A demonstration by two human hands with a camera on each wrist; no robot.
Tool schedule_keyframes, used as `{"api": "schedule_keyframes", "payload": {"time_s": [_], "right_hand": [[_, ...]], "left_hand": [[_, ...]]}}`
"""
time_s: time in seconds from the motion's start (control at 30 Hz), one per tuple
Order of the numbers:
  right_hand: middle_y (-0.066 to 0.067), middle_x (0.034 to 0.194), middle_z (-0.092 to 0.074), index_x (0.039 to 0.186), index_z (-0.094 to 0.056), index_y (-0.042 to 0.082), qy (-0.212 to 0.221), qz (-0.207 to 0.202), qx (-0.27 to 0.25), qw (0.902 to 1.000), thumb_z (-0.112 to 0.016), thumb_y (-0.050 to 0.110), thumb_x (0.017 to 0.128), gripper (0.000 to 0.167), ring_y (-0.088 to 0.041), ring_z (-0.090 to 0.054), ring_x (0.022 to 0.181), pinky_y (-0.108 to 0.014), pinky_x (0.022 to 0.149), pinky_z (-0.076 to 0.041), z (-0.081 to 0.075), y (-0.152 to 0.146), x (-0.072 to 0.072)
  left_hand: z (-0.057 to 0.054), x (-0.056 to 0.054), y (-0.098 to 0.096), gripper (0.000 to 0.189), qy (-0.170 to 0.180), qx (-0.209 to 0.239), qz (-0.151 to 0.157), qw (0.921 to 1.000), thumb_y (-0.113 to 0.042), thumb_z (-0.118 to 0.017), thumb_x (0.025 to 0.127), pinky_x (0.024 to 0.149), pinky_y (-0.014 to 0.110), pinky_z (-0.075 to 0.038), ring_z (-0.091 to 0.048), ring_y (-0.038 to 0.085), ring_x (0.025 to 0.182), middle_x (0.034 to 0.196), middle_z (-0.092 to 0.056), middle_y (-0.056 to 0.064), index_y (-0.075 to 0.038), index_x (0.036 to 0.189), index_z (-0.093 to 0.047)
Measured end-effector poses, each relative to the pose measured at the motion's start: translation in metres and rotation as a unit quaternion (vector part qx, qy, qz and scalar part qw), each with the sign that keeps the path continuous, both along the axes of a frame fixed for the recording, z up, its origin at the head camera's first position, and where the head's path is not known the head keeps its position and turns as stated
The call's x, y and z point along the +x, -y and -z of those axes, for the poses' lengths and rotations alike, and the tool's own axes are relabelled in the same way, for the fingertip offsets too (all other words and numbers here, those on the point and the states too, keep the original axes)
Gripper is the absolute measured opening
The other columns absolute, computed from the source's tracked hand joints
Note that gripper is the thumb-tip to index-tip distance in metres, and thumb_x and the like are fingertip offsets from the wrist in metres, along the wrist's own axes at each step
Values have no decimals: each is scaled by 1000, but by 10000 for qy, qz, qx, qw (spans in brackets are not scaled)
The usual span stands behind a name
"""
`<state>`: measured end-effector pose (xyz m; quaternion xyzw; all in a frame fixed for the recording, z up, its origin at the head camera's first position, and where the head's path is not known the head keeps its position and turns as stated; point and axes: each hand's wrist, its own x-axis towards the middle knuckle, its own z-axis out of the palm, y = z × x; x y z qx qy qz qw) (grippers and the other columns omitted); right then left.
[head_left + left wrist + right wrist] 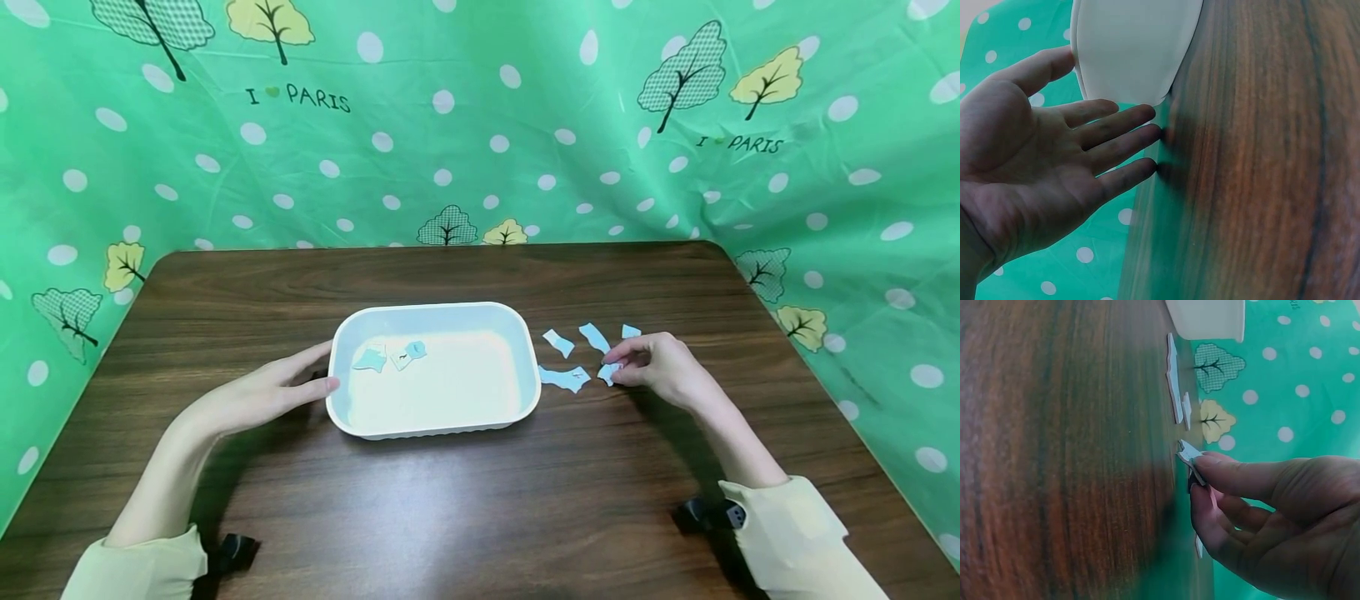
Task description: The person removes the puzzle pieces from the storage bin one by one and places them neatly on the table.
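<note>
Right of centre, the right hand [663, 371] pinches a thin blue piece [608, 375], which a slackened grip could drop, while left of centre the left hand [262, 394], fingers extended, touches a white tray [442, 392] that a careless push could slide.

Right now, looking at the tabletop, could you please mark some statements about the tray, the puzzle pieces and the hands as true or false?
1. The right hand pinches a light-blue puzzle piece. True.
2. Both hands hold puzzle pieces. False: the left hand touches the white tray at its left end.
3. More puzzle pieces lie on the wooden table, right of the tray. True.
4. The tray is empty. False: some puzzle pieces lie in its left half.
</note>
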<state>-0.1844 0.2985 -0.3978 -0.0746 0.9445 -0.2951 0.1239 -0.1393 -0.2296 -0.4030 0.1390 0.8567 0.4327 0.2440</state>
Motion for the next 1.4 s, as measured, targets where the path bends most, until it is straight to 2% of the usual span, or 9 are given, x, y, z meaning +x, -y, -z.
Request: {"api": "schedule_keyframes", "payload": {"time_s": [0.17,0.3,0.57,0.83,1.03,1.2,1.37,1.4], "right_hand": [[-7,91,-71,103,-80,9,-138,-66,120,9998,-81,9,88,15,-15,-59,81,-22,68,-47,3,-1,-1],[-6,89,-71,102,-80,10,-205,-86,165,9996,-81,9,88,14,-14,-58,81,-23,68,-47,5,-1,0],[-7,96,-75,102,-81,12,-336,-63,332,9989,-82,11,88,15,-18,-60,87,-27,73,-46,6,1,0],[-2,83,-70,102,-81,11,-368,-3,413,9985,-83,10,86,16,-16,-58,80,-28,73,-44,7,1,0],[-3,84,-73,101,-81,11,-405,1,354,9986,-84,10,84,17,-14,-61,79,-25,73,-45,8,1,1],[-4,87,-73,102,-81,11,-421,50,349,9985,-84,10,85,17,-14,-61,79,-24,71,-45,7,2,1],[-3,88,-74,105,-80,12,-492,111,378,9980,-82,11,87,18,-15,-63,81,-25,72,-46,3,3,2],[-4,89,-74,105,-80,12,-506,103,371,9980,-81,12,88,18,-15,-64,82,-25,72,-46,3,3,2]], "left_hand": [[1,0,0,68,-2,-28,-16,10000,-50,-54,105,114,46,-39,-33,27,153,166,-36,0,-35,164,-23],[2,0,0,68,-7,-11,-33,10000,-49,-54,105,115,53,-36,-32,28,153,166,-36,0,-34,164,-23],[2,1,0,70,15,-17,-51,10000,-51,-54,105,116,55,-35,-34,29,153,166,-36,1,-33,164,-23],[1,1,-1,71,38,-50,-95,9999,-52,-54,104,117,57,-33,-30,30,155,167,-34,2,-32,164,-23],[1,1,-1,71,60,-36,-113,9999,-52,-55,104,118,59,-32,-27,31,156,168,-33,3,-31,164,-23],[2,1,-1,70,7,-64,-79,9999,-51,-54,105,116,55,-35,-32,30,154,166,-36,2,-32,164,-24],[2,0,-1,67,-22,-48,-33,10000,-48,-55,105,108,28,-42,-40,25,147,162,-43,0,-33,164,-25],[2,0,-1,67,-23,-55,-39,10000,-48,-55,105,107,26,-41,-40,24,147,161,-43,0,-33,164,-25]]}}
